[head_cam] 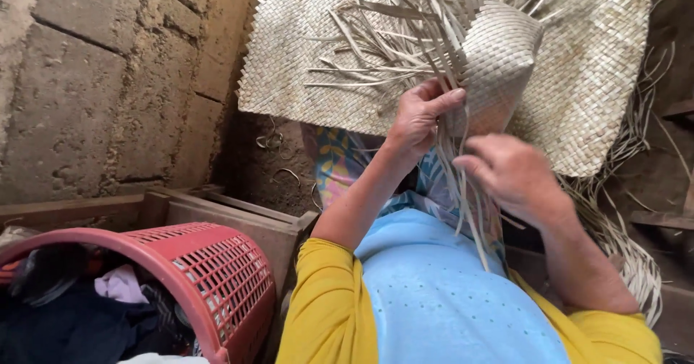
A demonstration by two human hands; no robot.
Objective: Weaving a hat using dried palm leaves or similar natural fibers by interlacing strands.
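Nearest the camera, your light blue top (441,292) and yellow sleeves (325,306) fill the bottom of the view, and a red plastic laundry basket (217,270) sits low at your left, tipped toward you and stuffed with dark and pale clothing (87,299). Behind the basket runs a low wooden frame (217,208) set against the rough block wall (94,82). Above your lap, your right hand (517,176) is curled loosely around the long loose strips (470,212) that hang down from the work, thumb and fingers closed lightly on them. Just beside it and slightly higher, your left hand (419,118) grips the edge of a small woven pouch (499,60), the fingers pressed flat across the plaited strands where they leave the weave. The pouch, a half-finished basket-like piece of pale dried leaf, is held upright between the two hands in the middle of the view, its unwoven ends (390,39) fanning out up and to the left. A patterned cloth (340,161) in blue, yellow and pink shows under your forearms. Farthest back, a large woven mat (600,67) of the same pale material stands behind the pouch, with its frayed edge strips (636,248) trailing down on the right toward the dark earthen floor (260,169).
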